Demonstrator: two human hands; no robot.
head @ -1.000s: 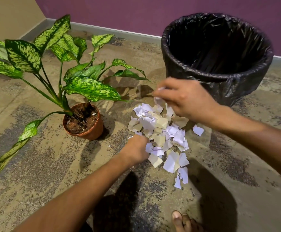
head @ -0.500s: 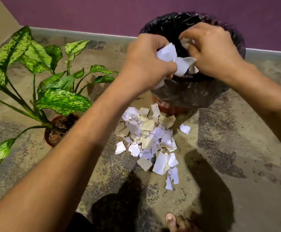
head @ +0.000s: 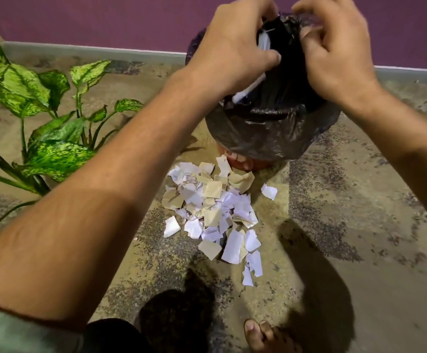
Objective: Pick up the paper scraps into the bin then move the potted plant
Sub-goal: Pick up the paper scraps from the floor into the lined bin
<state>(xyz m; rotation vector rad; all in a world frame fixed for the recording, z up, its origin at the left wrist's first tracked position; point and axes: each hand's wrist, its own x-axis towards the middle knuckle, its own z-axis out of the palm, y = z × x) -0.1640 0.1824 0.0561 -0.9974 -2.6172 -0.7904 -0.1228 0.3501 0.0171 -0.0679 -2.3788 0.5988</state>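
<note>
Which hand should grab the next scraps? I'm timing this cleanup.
Probably the left hand: its forearm passes beside the pile of torn white and tan paper scraps, and falling scraps suggest it is emptying. The right hand hovers above the black-lined bin, farther over.

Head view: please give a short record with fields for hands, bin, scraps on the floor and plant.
left hand: above the bin, fingers curled round white paper scraps
right hand: above the bin, fingers curled, contents hidden
bin: black liner, open
scrap pile: white and tan pieces on the floor before the bin
potted plant: left of the pile, pot hidden by the forearm
</note>
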